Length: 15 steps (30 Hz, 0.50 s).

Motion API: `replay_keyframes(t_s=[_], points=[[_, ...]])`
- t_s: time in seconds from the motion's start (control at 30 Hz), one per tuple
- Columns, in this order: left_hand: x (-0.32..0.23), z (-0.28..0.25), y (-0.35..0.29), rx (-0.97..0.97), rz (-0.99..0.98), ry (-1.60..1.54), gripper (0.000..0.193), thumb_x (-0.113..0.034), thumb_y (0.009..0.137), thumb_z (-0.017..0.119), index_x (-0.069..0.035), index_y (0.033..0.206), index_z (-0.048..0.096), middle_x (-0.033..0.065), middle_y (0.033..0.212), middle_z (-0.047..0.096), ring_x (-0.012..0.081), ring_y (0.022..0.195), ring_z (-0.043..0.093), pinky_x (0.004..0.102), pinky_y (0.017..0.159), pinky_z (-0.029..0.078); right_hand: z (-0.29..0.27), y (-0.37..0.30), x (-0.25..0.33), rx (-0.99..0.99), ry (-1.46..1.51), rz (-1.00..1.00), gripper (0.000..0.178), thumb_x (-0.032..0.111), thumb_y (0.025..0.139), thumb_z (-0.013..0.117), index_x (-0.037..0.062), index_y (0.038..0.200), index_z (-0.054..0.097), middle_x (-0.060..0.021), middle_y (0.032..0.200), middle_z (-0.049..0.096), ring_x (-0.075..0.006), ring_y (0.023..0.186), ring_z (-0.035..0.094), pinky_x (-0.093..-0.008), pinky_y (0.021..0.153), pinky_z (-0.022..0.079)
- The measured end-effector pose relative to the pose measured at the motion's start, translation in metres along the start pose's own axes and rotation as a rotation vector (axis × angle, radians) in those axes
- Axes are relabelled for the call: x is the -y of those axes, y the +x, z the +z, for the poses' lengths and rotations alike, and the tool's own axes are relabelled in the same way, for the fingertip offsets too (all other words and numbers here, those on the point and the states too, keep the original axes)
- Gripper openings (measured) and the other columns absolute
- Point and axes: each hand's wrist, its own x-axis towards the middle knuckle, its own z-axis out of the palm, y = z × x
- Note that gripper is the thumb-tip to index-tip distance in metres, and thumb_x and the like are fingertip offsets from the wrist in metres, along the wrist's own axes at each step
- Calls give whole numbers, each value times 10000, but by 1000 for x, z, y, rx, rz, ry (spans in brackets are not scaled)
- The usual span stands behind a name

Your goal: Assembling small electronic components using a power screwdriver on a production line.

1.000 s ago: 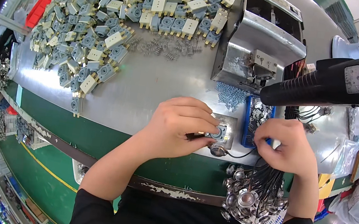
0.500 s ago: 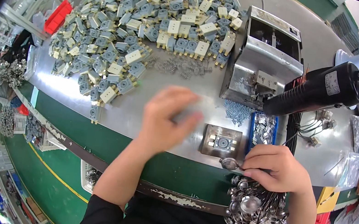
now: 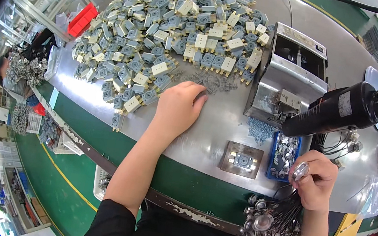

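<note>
My left hand (image 3: 181, 107) reaches over the steel table to the near edge of a scatter of small coil springs (image 3: 214, 81). Its fingers curl in toward the thumb, and whatever they hold is hidden. A round, shiny metal cap (image 3: 300, 171) with a thin lead is pinched in my right hand (image 3: 316, 178), just right of a blue tray (image 3: 272, 155) of small metal pieces. Below that hand hangs a bunch of similar metal caps (image 3: 263, 222) on dark wires. Between my hands, a grey plastic block (image 3: 243, 160) with light-coloured contacts sits in a square metal fixture (image 3: 240, 171).
A large heap of grey and cream plastic blocks (image 3: 163, 31) covers the back left. At the back right stands a metal machine (image 3: 286, 69), beside a black cylindrical tool (image 3: 334, 110) on an arm. Small bluish screws (image 3: 260, 130) lie before the machine. A red bin (image 3: 83, 20) stands far left.
My left hand has moved forward to the springs. My right hand has lifted the metal cap away from beside the fixture and moved right. The whole view has shifted slightly.
</note>
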Motion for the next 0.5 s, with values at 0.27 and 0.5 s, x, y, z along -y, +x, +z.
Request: replay_keyframes(t_s=[0.27, 0.5], points=[[-10, -5, 7, 91, -101, -92, 217, -108, 843, 820, -13, 1014, 727, 125, 852, 713, 273, 653, 673, 388, 667, 544, -7, 1, 1, 59, -8, -1, 248, 160, 960, 798, -76, 907, 745, -153, 939, 716, -140, 645, 649, -252, 562, 504], [-5, -4, 13, 122, -88, -83, 279, -135, 826, 832, -30, 1054, 710, 107, 871, 732, 239, 643, 669, 377, 656, 539, -8, 0, 3, 82, -58, 12, 188, 105, 923, 801, -69, 888, 743, -152, 951, 723, -136, 674, 649, -258, 587, 501]])
